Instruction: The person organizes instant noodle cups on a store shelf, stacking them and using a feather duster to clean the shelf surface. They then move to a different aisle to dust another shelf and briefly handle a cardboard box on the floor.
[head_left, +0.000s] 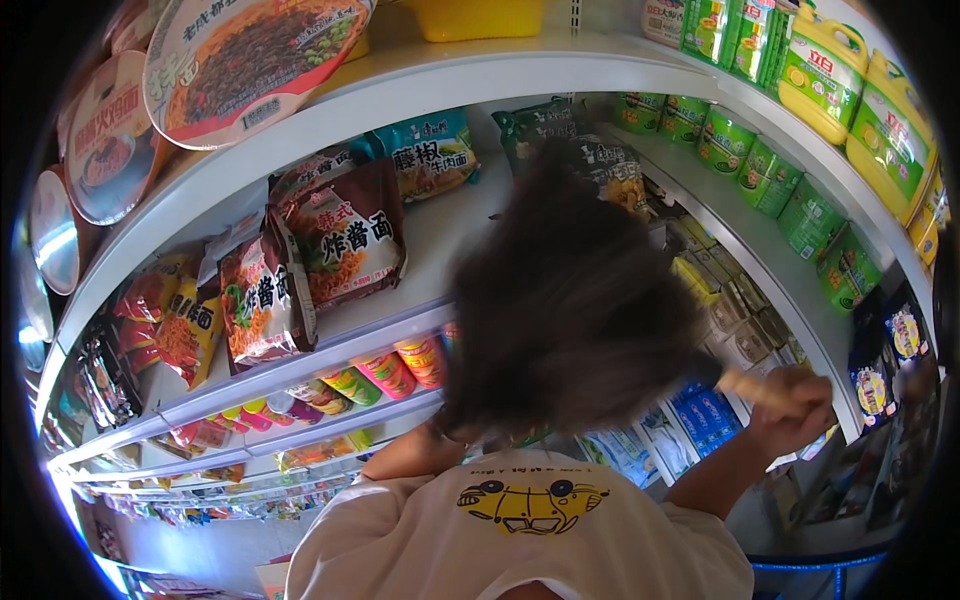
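My right hand (795, 411) is closed around the light brown handle (754, 391) of a dark feather duster (570, 307). Its feathers are blurred and fill the middle of the view, covering part of the shelves. My left forearm (412, 452) reaches in behind the feathers, which hide the left hand. Beyond the duster, brown bags of instant noodles (349, 232) stand on a white shelf (442, 251). A teal noodle bag (431, 154) leans at the back of that shelf, and dark noodle bags (607, 165) show just past the feathers.
Bowl-noodle tubs (255, 67) and yellow detergent jugs (821, 75) line the upper shelf (442, 79). Green cans (810, 217) sit along the right side. Chip canisters (386, 375) occupy a lower shelf. Boxed goods (739, 307) and blue packets (705, 420) lie below at right.
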